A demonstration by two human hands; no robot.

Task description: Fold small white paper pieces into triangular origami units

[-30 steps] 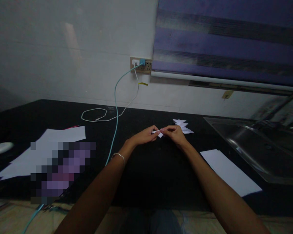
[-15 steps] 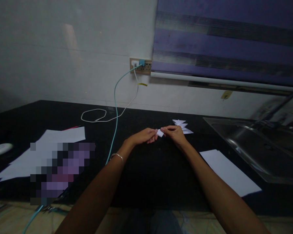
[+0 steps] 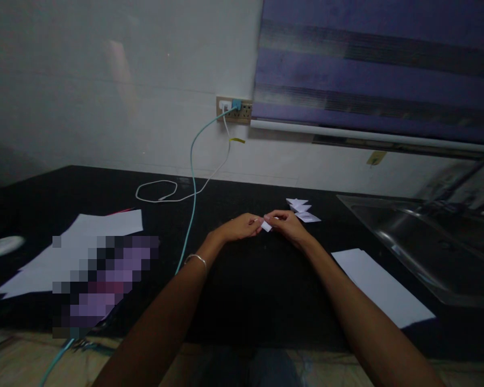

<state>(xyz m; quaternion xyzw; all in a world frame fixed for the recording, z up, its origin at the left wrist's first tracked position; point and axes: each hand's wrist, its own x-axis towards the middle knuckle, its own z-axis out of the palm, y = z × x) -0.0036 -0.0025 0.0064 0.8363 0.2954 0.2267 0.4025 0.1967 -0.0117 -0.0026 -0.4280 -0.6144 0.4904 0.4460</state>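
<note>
A small folded piece of white paper (image 3: 267, 226) is pinched between my two hands above the dark countertop. My left hand (image 3: 242, 226) is closed on its left side, with thumb and fingers together. On the other side my right hand (image 3: 285, 222) grips it by the upper right edge, and its fingers partly cover the paper. Just beyond the right hand lie several pointed folded paper pieces (image 3: 306, 216), close together on the counter.
White sheets (image 3: 381, 287) lie right of my right forearm, near a steel sink (image 3: 431, 279). More sheets (image 3: 76, 228) and a blurred-out purple object (image 3: 113, 279) are at left, with a white round item (image 3: 4, 246). A teal cable (image 3: 192, 177) runs from the wall socket (image 3: 245, 112).
My hands have drawn closer together on the paper, and it now looks narrower and more tilted between the fingers. The whole view has shifted slightly.
</note>
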